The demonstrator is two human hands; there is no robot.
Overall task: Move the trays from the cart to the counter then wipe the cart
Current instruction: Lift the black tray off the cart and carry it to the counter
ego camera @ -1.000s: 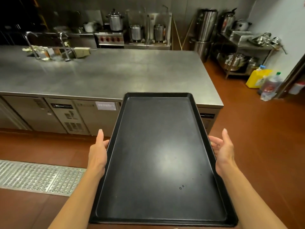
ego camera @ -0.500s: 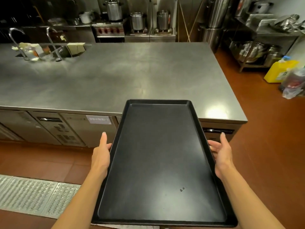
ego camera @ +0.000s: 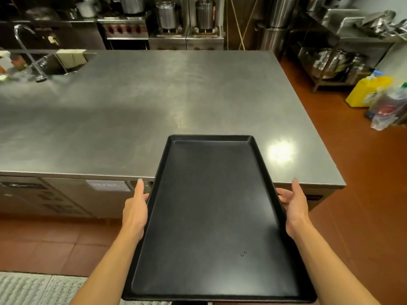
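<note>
Black tray (ego camera: 218, 216) held in air by 2 hands, far end over front edge of steel counter (ego camera: 154, 102); left hand (ego camera: 135, 209) grips left rim, right hand (ego camera: 294, 205) grips right rim, thumbs straight along rims; 2 water drops on tray floor

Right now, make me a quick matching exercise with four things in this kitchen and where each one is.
Things:
1. tray
2. yellow jug
3. cloth
4. faucet

Places:
A. on the floor at the right
B. draped over the sink edge
C. held between both hands
D. rising at the counter's far left

Pairs: 1-C, 2-A, 3-B, 4-D
</note>
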